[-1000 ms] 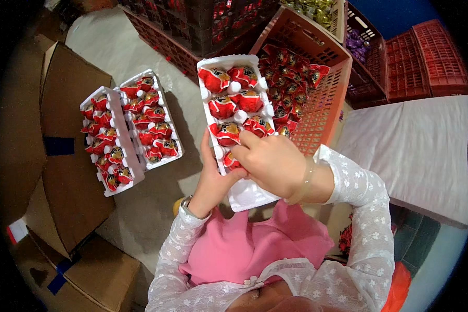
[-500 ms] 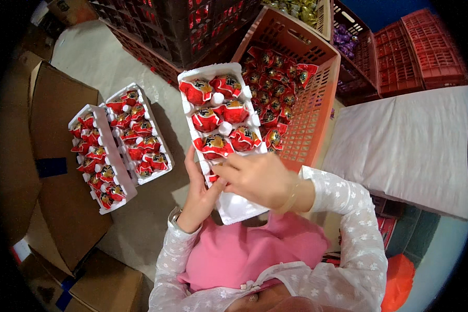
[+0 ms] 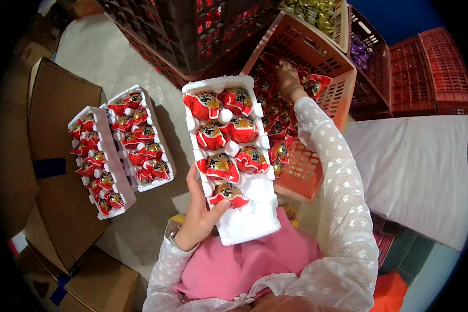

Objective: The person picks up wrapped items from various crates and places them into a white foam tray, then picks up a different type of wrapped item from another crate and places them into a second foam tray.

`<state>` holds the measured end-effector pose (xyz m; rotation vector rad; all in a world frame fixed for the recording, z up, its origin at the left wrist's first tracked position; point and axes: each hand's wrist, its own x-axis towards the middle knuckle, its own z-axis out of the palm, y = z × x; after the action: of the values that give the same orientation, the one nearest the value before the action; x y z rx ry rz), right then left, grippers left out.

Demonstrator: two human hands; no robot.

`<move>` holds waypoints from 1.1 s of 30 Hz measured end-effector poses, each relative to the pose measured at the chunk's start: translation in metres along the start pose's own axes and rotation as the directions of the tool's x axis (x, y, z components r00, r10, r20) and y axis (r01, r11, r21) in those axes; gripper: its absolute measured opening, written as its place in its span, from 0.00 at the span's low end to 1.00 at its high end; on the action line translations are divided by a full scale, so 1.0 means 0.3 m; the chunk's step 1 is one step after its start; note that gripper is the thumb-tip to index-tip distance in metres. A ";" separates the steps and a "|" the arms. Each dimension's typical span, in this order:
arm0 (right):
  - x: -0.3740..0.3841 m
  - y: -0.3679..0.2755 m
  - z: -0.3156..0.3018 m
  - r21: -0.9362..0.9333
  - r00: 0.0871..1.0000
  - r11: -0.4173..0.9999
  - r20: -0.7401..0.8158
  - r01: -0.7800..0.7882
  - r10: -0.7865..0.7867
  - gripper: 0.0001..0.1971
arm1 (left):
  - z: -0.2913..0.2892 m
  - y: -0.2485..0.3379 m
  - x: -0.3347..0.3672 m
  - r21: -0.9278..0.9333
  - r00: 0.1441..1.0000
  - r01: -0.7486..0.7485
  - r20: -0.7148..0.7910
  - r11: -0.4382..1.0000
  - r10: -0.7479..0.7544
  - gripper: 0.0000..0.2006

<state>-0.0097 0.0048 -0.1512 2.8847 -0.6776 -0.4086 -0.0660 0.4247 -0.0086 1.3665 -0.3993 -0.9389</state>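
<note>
While two filled white trays (image 3: 120,152) of red sweets lie side by side on the grey floor (image 3: 104,57) by the flattened cardboard (image 3: 57,171) at the left, the left hand (image 3: 200,216) grips a third white tray (image 3: 244,221) by its near left edge, over the pink lap (image 3: 244,260). That tray carries seven red-wrapped sweets (image 3: 219,165), its nearest pockets bare. At the right, the right hand (image 3: 287,79) reaches into the orange crate (image 3: 322,130) among loose sweets; I cannot tell whether it grasps one.
</note>
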 end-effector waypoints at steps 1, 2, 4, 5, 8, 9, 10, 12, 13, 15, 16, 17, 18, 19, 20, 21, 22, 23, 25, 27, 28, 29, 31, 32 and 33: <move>-0.003 -0.057 -0.019 -0.052 1.000 0.999 0.020 0.011 -0.010 0.35 | -0.008 -0.004 -0.010 0.004 1.000 0.004 -0.025 1.000 -0.004 0.47; -0.017 -0.075 -0.040 -0.109 0.999 0.994 0.042 0.003 0.002 0.36 | -0.006 -0.002 -0.013 0.005 1.000 0.007 -0.028 1.000 -0.007 0.47; 0.044 -0.051 -0.036 -0.095 0.995 0.994 0.081 -0.058 0.065 0.49 | 0.008 0.012 -0.010 -0.046 0.999 0.037 -0.019 0.998 -0.038 0.47; 0.091 0.000 0.003 -0.058 0.994 0.994 0.057 -0.094 0.097 0.49 | 0.014 0.016 -0.003 -0.043 0.999 0.038 -0.010 0.998 -0.039 0.47; 0.135 0.065 0.031 0.399 0.978 0.893 0.061 -0.209 0.201 0.44 | 0.012 0.009 0.006 -0.016 1.000 -0.002 -0.013 1.000 0.002 0.47; 0.158 0.165 0.087 0.734 0.961 0.637 0.079 -0.235 0.264 0.41 | 0.019 0.009 0.017 -0.009 1.000 -0.027 0.014 1.000 0.027 0.46; 0.169 0.199 0.115 0.730 0.974 0.670 -0.027 -0.135 0.226 0.35 | 0.016 0.005 0.018 -0.029 1.000 -0.020 0.004 0.999 0.020 0.46; 0.153 0.331 0.151 0.666 0.954 0.745 -0.243 0.033 0.176 0.25 | 0.023 -0.003 0.034 -0.077 1.000 -0.014 0.022 0.997 0.016 0.46; 0.125 0.193 0.059 0.972 0.956 0.213 0.031 -0.096 0.291 0.23 | 0.007 -0.011 0.009 -0.068 0.999 -0.018 -0.037 0.998 0.015 0.46; -0.057 0.181 -0.118 0.767 0.954 -0.605 0.297 -0.213 0.041 0.22 | 0.005 -0.010 0.005 -0.069 0.998 -0.040 -0.045 0.997 0.037 0.45; -0.158 0.208 -0.180 0.580 0.970 -0.779 0.183 -0.236 -0.158 0.22 | 0.004 -0.010 0.005 -0.055 0.998 -0.055 -0.037 0.997 0.053 0.45; -0.268 0.189 -0.271 0.509 0.965 -0.821 0.095 -0.258 -0.244 0.21 | 0.003 -0.014 0.009 -0.044 0.997 -0.069 -0.028 0.997 0.068 0.45; -0.377 0.155 -0.343 0.432 0.947 -0.854 -0.002 -0.289 -0.321 0.21 | 0.003 -0.018 0.012 -0.030 0.997 -0.081 -0.020 0.996 0.081 0.44; -0.478 0.134 -0.381 0.471 0.964 -0.846 0.034 -0.250 -0.265 0.22 | 0.012 -0.016 0.018 -0.044 0.995 -0.099 -0.020 0.994 0.098 0.44; -0.574 0.104 -0.414 0.507 0.975 -0.835 0.069 -0.215 -0.210 0.24 | 0.014 -0.014 0.020 -0.061 0.996 -0.091 -0.015 0.994 0.091 0.44; -0.677 0.035 -0.493 0.616 0.972 -0.755 0.086 -0.226 -0.221 0.25 | 0.015 -0.015 0.022 -0.078 0.996 -0.084 -0.013 0.993 0.083 0.44; -0.755 -0.028 -0.550 0.713 0.968 -0.662 0.101 -0.231 -0.229 0.25 | 0.014 -0.015 0.023 -0.093 0.997 -0.079 -0.010 0.993 0.078 0.44; -0.790 -0.052 -0.532 0.790 0.941 -0.575 0.009 -0.214 -0.338 0.25 | 0.014 -0.008 0.022 -0.112 0.997 -0.072 -0.008 0.991 0.071 0.43; -0.849 -0.090 -0.548 0.930 0.864 -0.310 0.014 -0.196 -0.504 0.25 | 0.011 -0.008 0.019 -0.095 0.996 -0.092 -0.008 0.991 0.091 0.43; -0.876 -0.148 -0.588 0.988 0.864 0.047 -0.108 0.150 -0.492 0.22 | 0.007 -0.021 0.016 -0.060 0.995 -0.103 -0.017 0.993 0.102 0.43; -0.890 -0.166 -0.597 0.965 0.885 0.158 -0.117 0.209 -0.451 0.22 | 0.009 -0.024 0.017 -0.065 0.994 -0.105 -0.019 0.992 0.104 0.43; -0.907 -0.179 -0.612 0.927 0.902 0.269 -0.133 0.259 -0.411 0.21 | 0.012 -0.024 0.018 -0.070 0.994 -0.107 -0.022 0.992 0.106 0.43; -0.920 -0.199 -0.660 0.812 0.915 0.479 -0.155 0.333 -0.373 0.22 | 0.016 -0.024 0.017 -0.084 0.993 -0.118 -0.027 0.989 0.116 0.43; -0.922 -0.215 -0.676 0.752 0.915 0.560 -0.140 0.346 -0.378 0.21 | 0.018 -0.023 0.016 -0.093 0.992 -0.127 -0.028 0.988 0.125 0.43; -0.922 -0.236 -0.689 0.685 0.916 0.634 -0.125 0.358 -0.382 0.20 | 0.019 -0.021 0.015 -0.102 0.991 -0.136 -0.031 0.986 0.133 0.43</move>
<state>-0.1575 0.2106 0.0939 3.7850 -0.2405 -0.2775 -0.0696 0.4180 -0.0145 1.2396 -0.4131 -0.8200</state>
